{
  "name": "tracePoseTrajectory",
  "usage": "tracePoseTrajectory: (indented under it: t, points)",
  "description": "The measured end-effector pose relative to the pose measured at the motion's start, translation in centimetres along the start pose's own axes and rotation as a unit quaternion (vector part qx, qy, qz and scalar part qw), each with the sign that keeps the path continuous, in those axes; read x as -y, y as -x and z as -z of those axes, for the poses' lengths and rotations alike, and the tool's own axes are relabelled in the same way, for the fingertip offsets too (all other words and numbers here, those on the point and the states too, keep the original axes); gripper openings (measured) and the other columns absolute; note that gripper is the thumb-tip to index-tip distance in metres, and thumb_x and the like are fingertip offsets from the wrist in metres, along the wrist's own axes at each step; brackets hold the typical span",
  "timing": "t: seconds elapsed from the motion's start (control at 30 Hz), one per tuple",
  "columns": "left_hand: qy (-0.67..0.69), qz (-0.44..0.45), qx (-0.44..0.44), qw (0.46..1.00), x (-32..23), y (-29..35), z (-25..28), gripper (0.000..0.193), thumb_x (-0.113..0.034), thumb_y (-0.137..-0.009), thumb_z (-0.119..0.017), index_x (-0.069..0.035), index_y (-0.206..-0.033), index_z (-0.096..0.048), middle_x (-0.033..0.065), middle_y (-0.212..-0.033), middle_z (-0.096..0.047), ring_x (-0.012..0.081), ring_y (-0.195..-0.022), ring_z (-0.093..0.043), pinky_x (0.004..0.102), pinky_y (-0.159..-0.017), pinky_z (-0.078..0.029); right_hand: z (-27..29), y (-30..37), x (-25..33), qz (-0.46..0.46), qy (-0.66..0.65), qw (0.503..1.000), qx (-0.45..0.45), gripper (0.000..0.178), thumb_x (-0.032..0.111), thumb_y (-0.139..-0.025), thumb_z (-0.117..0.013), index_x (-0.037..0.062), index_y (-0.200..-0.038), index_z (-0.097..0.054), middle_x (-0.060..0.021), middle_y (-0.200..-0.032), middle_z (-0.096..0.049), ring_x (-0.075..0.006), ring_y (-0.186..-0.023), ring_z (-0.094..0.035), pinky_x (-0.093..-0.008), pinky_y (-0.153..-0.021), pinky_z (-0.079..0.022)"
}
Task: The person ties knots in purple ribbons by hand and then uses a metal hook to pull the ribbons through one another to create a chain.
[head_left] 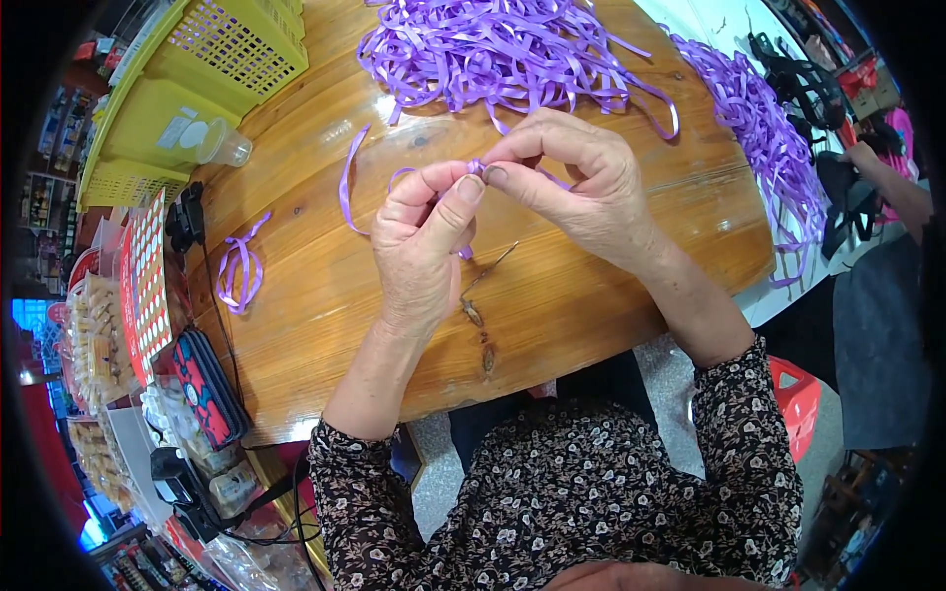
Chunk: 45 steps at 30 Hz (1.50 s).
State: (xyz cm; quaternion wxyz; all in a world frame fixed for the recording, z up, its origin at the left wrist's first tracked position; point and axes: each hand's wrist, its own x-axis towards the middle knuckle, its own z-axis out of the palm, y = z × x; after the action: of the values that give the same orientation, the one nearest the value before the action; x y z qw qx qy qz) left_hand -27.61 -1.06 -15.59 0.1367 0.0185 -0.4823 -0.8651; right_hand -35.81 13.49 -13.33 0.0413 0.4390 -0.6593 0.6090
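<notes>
Both my hands meet over the wooden table, pinching a purple ribbon where it is bunched into a small knot or loop. My left hand has thumb and forefinger closed on it. From the other side, the thumb and forefinger of my right hand grip it too. Ribbon ends trail below and to the left of my fingers. A thin hooked metal tool lies on the wood just under my hands. Beyond them spreads a big heap of purple ribbons.
A small ribbon loop lies at the left, near a clear plastic cup and a yellow basket. More ribbons hang over the right side, beside another person's arm. A patterned wallet sits at the left edge.
</notes>
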Motion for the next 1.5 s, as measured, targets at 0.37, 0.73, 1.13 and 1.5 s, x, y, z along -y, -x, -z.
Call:
tracePoseTrajectory:
  t: [0.37, 0.73, 1.13, 1.5]
  points:
    - [0.053, 0.044, 0.020, 0.997, -0.2, -0.2, 0.1, 0.009, -0.007, -0.084, -0.065, -0.004, -0.093, -0.063, -0.0045, -0.073, -0.056, 0.0014, -0.052, -0.038, 0.0176, -0.044, -0.026, -0.1, 0.2, 0.3, -0.192, -0.236, 0.952, -0.030, 0.008, 0.004, -0.087, -0.061, -0.0013, -0.093, -0.060, 0.0002, -0.088, -0.059, -0.0049, -0.082, -0.053, -0.0193, -0.073, -0.043]
    - [0.046, 0.030, -0.012, 0.998, -0.3, -0.3, -0.2, 0.010, -0.007, -0.084, -0.066, -0.005, -0.094, -0.063, -0.0033, -0.076, -0.059, 0.0004, -0.052, -0.038, 0.0166, -0.043, -0.024, 0.1, 0.3, 0.1, -0.039, -0.088, 0.995, -0.019, 0.016, 0.001, -0.083, -0.064, -0.0023, -0.098, -0.061, -0.0052, -0.090, -0.059, -0.0100, -0.082, -0.054, -0.0221, -0.074, -0.043]
    - [0.010, 0.028, 0.013, 0.999, -0.2, -0.2, 0.1, 0.011, -0.008, -0.082, -0.068, -0.005, -0.092, -0.064, -0.0055, -0.073, -0.057, -0.0001, -0.052, -0.036, 0.0164, -0.043, -0.024, 0.6, -0.2, 0.3, 0.006, -0.003, 1.000, 0.015, 0.014, -0.001, -0.076, -0.069, 0.0002, -0.090, -0.066, -0.0047, -0.085, -0.062, -0.0111, -0.077, -0.056, -0.0234, -0.069, -0.044]
    - [-0.068, 0.042, -0.006, 0.997, -0.4, -0.2, -0.2, 0.014, -0.010, -0.080, -0.070, -0.004, -0.093, -0.065, -0.0084, -0.067, -0.052, -0.0007, -0.052, -0.036, 0.0162, -0.044, -0.024, 1.2, 0.1, 0.2, -0.137, -0.111, 0.984, 0.021, 0.007, -0.001, -0.081, -0.063, -0.0004, -0.088, -0.061, 0.0002, -0.085, -0.058, -0.0052, -0.079, -0.052, -0.0190, -0.070, -0.042]
